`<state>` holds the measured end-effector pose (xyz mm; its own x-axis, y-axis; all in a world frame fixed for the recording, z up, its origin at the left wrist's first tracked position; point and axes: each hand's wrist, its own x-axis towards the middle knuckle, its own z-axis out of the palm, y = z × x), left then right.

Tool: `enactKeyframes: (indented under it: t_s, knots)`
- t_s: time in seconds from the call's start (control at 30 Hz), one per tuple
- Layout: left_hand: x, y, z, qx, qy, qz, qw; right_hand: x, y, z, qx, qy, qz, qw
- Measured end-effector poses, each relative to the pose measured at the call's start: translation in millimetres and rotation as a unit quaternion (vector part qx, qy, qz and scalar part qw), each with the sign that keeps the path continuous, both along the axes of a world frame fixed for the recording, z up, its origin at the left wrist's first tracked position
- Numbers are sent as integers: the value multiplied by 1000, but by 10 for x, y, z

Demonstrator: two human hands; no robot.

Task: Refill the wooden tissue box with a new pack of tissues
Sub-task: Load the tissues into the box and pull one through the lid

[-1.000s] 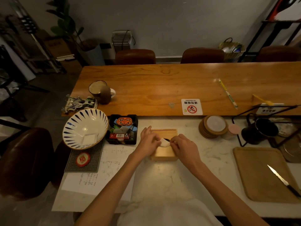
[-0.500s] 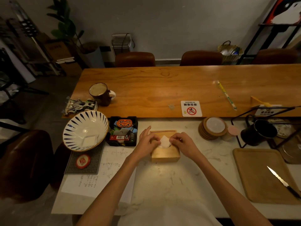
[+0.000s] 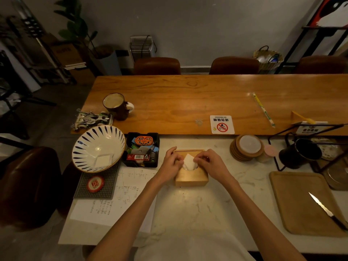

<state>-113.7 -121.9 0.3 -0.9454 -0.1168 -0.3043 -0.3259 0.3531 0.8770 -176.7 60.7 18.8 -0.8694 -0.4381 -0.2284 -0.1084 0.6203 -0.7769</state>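
Where both hands [image 3: 172, 162] meet: tissue [image 3: 188, 162].

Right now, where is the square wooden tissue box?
The square wooden tissue box sits centre-frame on the white marble counter, between both hands, right of the black tray of small items.

Two bare forearms reach in from the near edge, without sleeves, watch or rings in view. The left hand [image 3: 172, 162] and right hand [image 3: 211, 163] are ungloved. A white garment covers the torso at the near edge.
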Motion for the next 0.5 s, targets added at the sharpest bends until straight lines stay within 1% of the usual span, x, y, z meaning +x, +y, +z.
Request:
enactKeyframes:
  t_s: [0.1, 0.17, 0.33, 0.5]
  knots:
    - [5, -35, 0, 1, -3, -12, 1000, 36, 32, -57, -15, -10, -20, 1000]
    - [13, -58, -1, 0, -3, -18, 1000, 52, 84, -66, -33, -19, -11, 999]
    - [28, -17, -11, -2, -9, -5, 1000, 4, 141, -123, -46, -26, -7, 999]
    - [-1, 34, -17, -12, -4, 22, 1000, -47, 105, -130, -45, -59, -15, 997]
